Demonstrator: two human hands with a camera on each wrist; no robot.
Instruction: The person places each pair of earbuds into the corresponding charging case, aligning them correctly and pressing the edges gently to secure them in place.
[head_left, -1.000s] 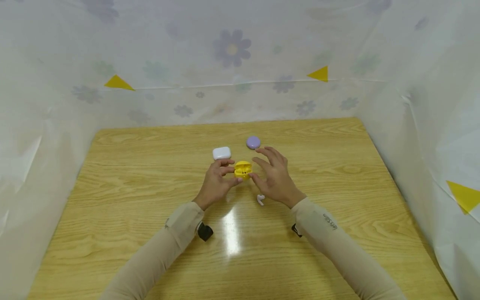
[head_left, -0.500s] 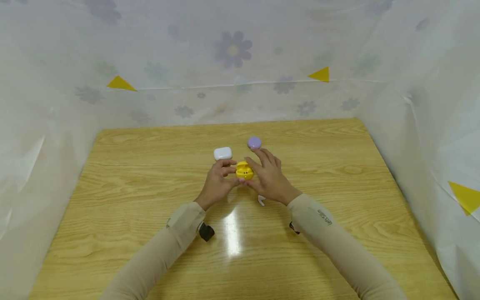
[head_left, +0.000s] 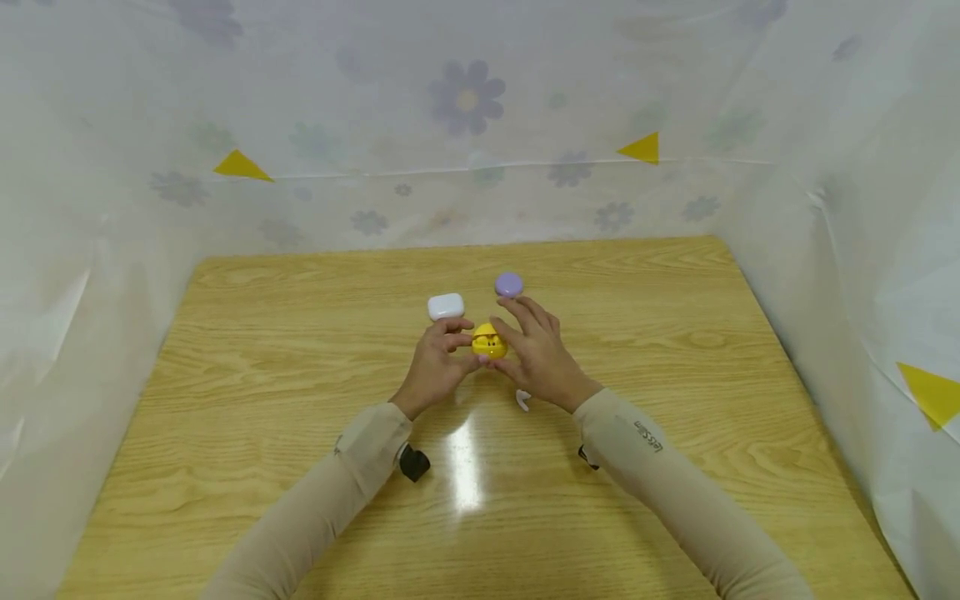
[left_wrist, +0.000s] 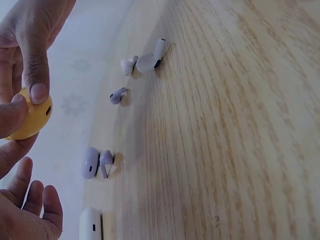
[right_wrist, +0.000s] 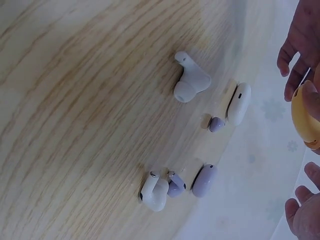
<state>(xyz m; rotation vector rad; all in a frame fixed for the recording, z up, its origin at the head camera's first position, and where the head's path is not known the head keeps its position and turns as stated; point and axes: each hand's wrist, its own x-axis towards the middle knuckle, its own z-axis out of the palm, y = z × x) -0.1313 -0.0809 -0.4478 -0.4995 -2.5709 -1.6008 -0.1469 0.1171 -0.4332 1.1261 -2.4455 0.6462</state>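
Between both hands is a small yellow earbud case (head_left: 490, 343), its lid partly raised and the inside just showing in the head view. My left hand (head_left: 437, 360) grips its left side, the thumb at the front and fingers behind. My right hand (head_left: 546, 360) pinches it from the right, thumb low at the front and index finger on the lid. In the left wrist view the yellow case (left_wrist: 36, 120) appears above the table, with thumbs on it. A white earbud (head_left: 522, 402) lies partly under the right hand.
Beyond the hands lie a white earbud case (head_left: 446, 307) and a round purple case (head_left: 508, 285). Purple earbuds (left_wrist: 106, 161) (right_wrist: 216, 124) and white earbuds (right_wrist: 192, 80) rest on the wooden table (head_left: 300, 483). Flowered sheeting (head_left: 465, 200) stands behind it.
My right hand has moved left onto the yellow case, its index finger now on the lid. The lid has tipped down from wide open to partly raised. The left hand keeps its grip.
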